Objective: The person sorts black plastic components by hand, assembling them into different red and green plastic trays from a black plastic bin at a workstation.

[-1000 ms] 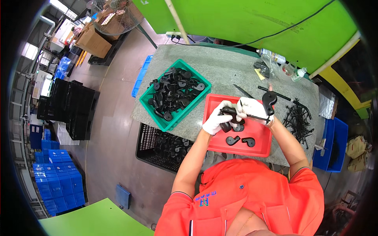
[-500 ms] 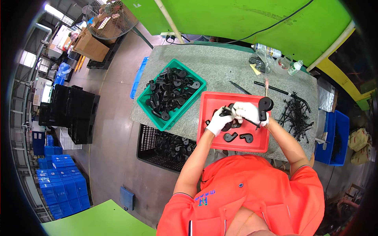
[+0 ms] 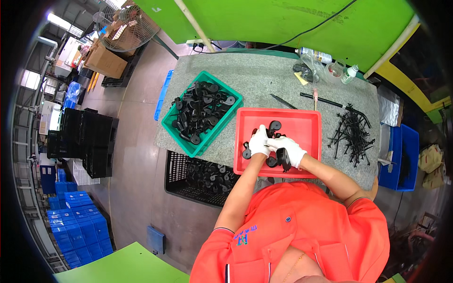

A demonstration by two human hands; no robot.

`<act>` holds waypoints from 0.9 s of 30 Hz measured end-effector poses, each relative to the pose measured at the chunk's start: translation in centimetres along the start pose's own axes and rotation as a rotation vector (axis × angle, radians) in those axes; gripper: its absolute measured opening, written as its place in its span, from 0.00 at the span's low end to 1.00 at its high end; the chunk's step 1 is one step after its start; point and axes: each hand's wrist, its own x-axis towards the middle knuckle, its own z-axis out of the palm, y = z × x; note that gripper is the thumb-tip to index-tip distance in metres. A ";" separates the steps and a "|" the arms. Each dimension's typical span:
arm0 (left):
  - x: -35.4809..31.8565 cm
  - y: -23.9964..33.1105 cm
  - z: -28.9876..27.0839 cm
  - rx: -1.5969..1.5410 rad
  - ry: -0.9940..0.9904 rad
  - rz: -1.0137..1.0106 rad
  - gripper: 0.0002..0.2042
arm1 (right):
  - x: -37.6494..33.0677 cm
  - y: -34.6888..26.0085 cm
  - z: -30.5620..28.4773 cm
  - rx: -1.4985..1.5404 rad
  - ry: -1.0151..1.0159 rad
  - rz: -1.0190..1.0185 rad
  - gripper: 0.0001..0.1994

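Both my hands wear white gloves and are close together over the red tray (image 3: 306,125). My left hand (image 3: 259,143) is closed among black plastic parts in the tray's left half; what its fingers grip is hidden. My right hand (image 3: 289,148) is closed on a black round-headed plastic part (image 3: 283,159), which hangs below its fingers toward the tray's near edge. Another round-headed part (image 3: 274,125) shows just beyond the fingertips. One more black part (image 3: 247,153) lies left of my left wrist.
A green bin (image 3: 192,152) heaped with black parts stands left of the tray. Thin black stems (image 3: 354,134) lie piled at the right, near a black rod (image 3: 322,100) and a screwdriver (image 3: 315,96). A black crate (image 3: 175,177) of parts sits below the table's left edge.
My right hand has moved left and nearer, bringing its round-headed part from the tray's right side down toward the near edge. My left hand stays over the left half. The view has shifted slightly.
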 end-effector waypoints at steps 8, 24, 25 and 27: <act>-0.6 1.3 0.1 -0.258 0.141 0.128 0.10 | 1.0 3.6 -2.2 -0.433 0.128 -0.800 0.05; -5.2 3.6 -2.5 -0.740 0.441 0.297 0.08 | 1.6 2.6 -2.8 -1.300 0.682 -0.558 0.06; -5.0 2.8 -1.8 -1.047 0.333 0.029 0.08 | 1.6 2.6 -3.1 -1.200 0.723 -0.578 0.06; -4.7 2.1 -1.6 -1.754 0.187 -0.402 0.09 | 1.9 3.2 -4.7 -0.957 0.811 -0.709 0.05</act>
